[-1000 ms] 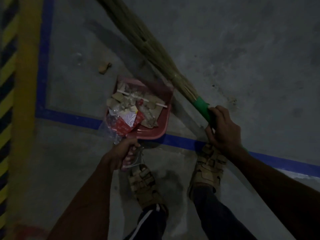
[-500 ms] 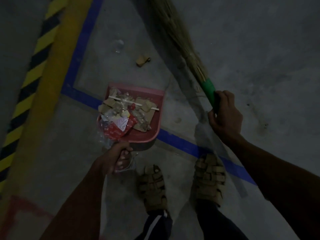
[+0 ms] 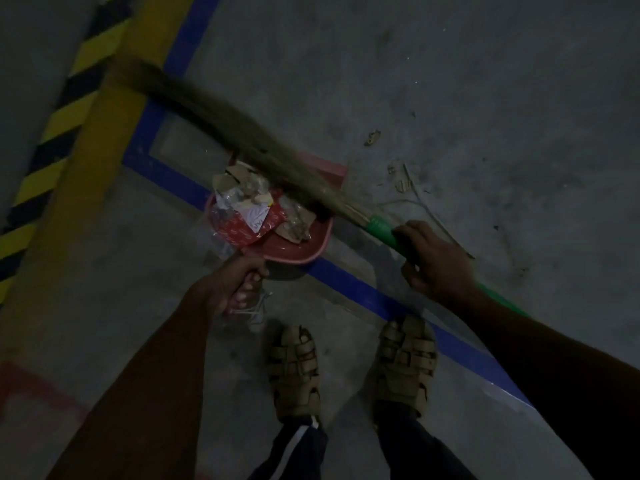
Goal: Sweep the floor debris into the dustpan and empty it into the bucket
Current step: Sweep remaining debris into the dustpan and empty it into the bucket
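Pink plastic dustpan [image 3: 304, 249], piled with light, loose paper scraps, sits just ahead of your left hand [image 3: 239, 284], which clenches its handle; keep it level. Your right hand [image 3: 433, 263] grips the broom [image 3: 242, 140] at its stiff green collar; bristles flex.

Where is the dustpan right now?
Head view, centre: the dustpan sits on the blue floor line, held by the left hand, with the broom lying across it.
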Action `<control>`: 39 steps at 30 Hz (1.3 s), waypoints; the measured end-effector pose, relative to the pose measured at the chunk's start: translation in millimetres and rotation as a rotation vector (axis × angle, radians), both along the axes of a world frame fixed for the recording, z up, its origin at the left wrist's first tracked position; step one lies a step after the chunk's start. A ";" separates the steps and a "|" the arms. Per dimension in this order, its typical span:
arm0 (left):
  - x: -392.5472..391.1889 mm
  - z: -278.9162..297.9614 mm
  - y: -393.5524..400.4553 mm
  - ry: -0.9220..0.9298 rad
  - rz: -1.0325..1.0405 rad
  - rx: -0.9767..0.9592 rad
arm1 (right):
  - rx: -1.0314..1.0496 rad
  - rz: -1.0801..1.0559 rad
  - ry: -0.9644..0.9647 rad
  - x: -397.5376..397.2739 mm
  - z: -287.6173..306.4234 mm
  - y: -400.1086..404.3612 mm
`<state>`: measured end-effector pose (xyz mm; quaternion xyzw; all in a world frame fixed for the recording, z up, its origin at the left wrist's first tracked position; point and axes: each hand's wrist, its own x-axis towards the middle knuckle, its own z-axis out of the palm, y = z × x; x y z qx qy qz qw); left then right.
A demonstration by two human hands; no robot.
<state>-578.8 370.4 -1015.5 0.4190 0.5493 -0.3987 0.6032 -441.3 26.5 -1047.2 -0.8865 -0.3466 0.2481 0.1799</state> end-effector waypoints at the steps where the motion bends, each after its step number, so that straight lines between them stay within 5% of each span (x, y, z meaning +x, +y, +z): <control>1: -1.6 1.2 -1.9 -0.003 0.016 0.002 | -0.001 0.006 0.001 -3.9 3.4 -1.7; 13: 7.1 98.6 -18.2 -0.120 0.112 0.023 | 0.042 -0.079 -0.008 -19.9 104.6 11.1; 23: -21.3 323.3 -6.0 -0.256 0.187 0.116 | 0.092 -0.052 -0.031 -36.9 319.7 47.3; 31: -107.9 505.3 -4.6 -0.295 0.147 0.189 | 0.148 0.006 -0.041 -96.3 514.7 57.6; 39: -207.4 639.4 -36.0 -0.381 0.348 0.218 | 0.244 0.131 -0.055 -157.4 652.1 57.1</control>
